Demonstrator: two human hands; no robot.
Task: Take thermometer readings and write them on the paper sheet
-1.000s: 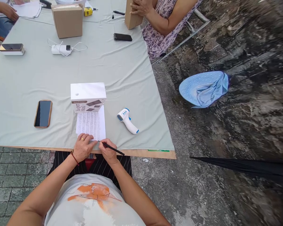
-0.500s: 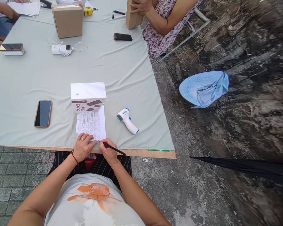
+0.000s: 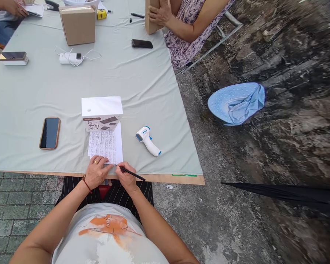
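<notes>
A sheet of paper [image 3: 103,145] covered in small dark writing lies at the table's near edge. My left hand [image 3: 97,172] rests flat on its lower part, fingers stretched out. Beside it, my right hand [image 3: 126,178] grips a black pen [image 3: 133,173], with the tip at the paper's lower right. A white box [image 3: 101,108] with brown print stands on the sheet's far end. To the right lies a white and blue infrared thermometer [image 3: 148,141]; a phone in a brown case [image 3: 50,133] is off to the left.
Farther back are a cardboard box [image 3: 78,26], a white device with a cable [image 3: 70,58], a black phone [image 3: 142,44] and a yellow tape measure [image 3: 101,14]. A person's hand [image 3: 161,15] holds another carton at the right. A blue hat [image 3: 236,102] lies beyond the table edge.
My hands and the pen hold nearly the same place. At the far right, the other person's hand has shifted on the carton; at the far left, another person's hands have moved over the papers.
</notes>
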